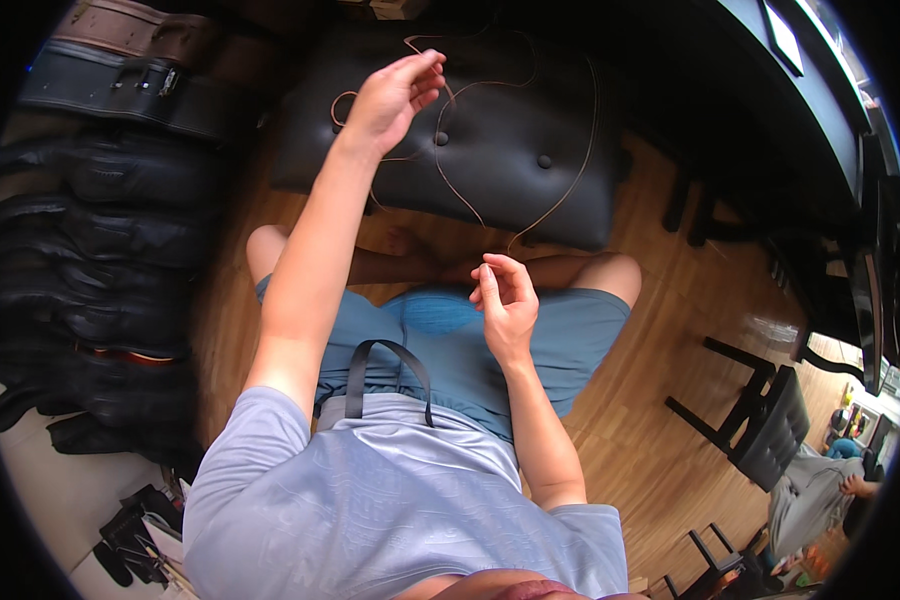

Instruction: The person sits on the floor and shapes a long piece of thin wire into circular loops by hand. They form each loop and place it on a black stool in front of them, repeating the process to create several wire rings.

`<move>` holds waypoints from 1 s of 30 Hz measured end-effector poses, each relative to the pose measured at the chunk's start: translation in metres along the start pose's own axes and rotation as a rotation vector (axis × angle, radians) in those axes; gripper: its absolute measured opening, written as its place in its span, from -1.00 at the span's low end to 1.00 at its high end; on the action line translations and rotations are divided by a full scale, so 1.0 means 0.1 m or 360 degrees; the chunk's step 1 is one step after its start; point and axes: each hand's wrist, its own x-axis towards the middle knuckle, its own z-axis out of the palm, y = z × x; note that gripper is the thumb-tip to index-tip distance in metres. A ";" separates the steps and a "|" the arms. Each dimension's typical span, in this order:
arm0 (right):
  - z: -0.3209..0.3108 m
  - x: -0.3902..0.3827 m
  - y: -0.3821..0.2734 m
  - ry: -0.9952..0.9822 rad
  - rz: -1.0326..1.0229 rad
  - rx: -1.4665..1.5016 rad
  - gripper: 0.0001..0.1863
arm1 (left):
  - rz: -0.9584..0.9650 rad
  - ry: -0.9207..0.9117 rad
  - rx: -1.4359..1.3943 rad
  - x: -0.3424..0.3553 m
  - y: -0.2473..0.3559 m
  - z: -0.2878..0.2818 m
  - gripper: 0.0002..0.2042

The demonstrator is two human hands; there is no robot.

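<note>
My left hand [395, 100] reaches up over a black padded, buttoned seat [510, 130], its thumb and index finger pinched on a thin copper-coloured cord [559, 204]. Loops of the cord lie across the padding and hang at its near edge. Lower down, in front of the seat, my right hand [503, 305] has thumb and forefinger closed on the cord, the other fingers curled. My crossed legs are beneath it.
Black leather cases [120, 170] are stacked along the left. At right are a glossy black furniture edge [820, 100] and a padded chair [770, 445] on the wooden floor [640, 420]. Another person [810, 500] shows at the lower right.
</note>
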 end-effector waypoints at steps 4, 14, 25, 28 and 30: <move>-0.04 -0.01 0.04 0.0071 0.0002 -0.0017 -0.81 | 0.0121 -0.0166 -0.0228 -0.39 0.39 0.13 -0.79; 0.34 -0.01 -1.38 0.0062 -0.1574 -0.0825 -0.79 | 0.0353 -0.0332 0.0499 -1.84 0.73 0.14 -0.73; 0.94 0.20 -0.83 -0.0946 -0.0138 0.0216 -0.76 | 0.0340 -0.0062 -0.0412 -2.20 0.60 -0.06 -0.70; 0.88 0.09 -0.60 -0.0924 0.0224 -0.0136 -0.77 | 0.0535 0.0250 -0.0594 -2.01 0.79 -0.37 -0.70; 0.68 0.13 -0.53 -0.0846 0.0303 -0.0313 -0.76 | 0.0725 0.0467 -0.0762 -1.96 1.00 -0.85 -0.71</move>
